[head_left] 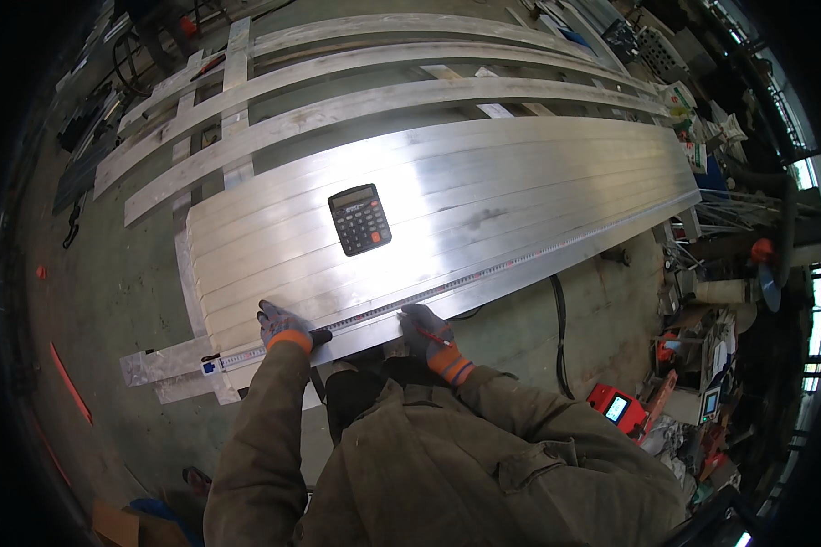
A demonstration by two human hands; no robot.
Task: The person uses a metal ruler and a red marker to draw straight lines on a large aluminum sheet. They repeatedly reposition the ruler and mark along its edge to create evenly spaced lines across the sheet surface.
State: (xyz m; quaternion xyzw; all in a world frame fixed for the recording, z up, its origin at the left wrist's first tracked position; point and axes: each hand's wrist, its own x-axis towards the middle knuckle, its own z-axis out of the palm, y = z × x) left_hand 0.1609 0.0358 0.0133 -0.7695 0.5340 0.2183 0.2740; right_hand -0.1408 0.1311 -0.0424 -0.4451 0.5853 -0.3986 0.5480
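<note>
A wide panel of shiny aluminium planks (pixel 520 164) lies in front of me. Along its near edge runs a steel tape measure (pixel 410 301), with a blue end piece (pixel 212 366) at the panel's left end. My left hand (pixel 286 324), in a grey glove with an orange cuff, rests with fingers spread on the panel at the tape. To its right, my gloved right hand (pixel 427 334) is closed around a thin red pencil (pixel 436 340), its fingertips close to the panel's near edge just below the tape. A black calculator (pixel 359 219) lies on the panel.
Behind the panel, long metal bars (pixel 338 114) lie across crosspieces. Metal strips (pixel 178 369) stick out at the left end. At the right are a red device with a lit screen (pixel 616 408), a black cable (pixel 559 337) on the floor and cluttered tools and packages.
</note>
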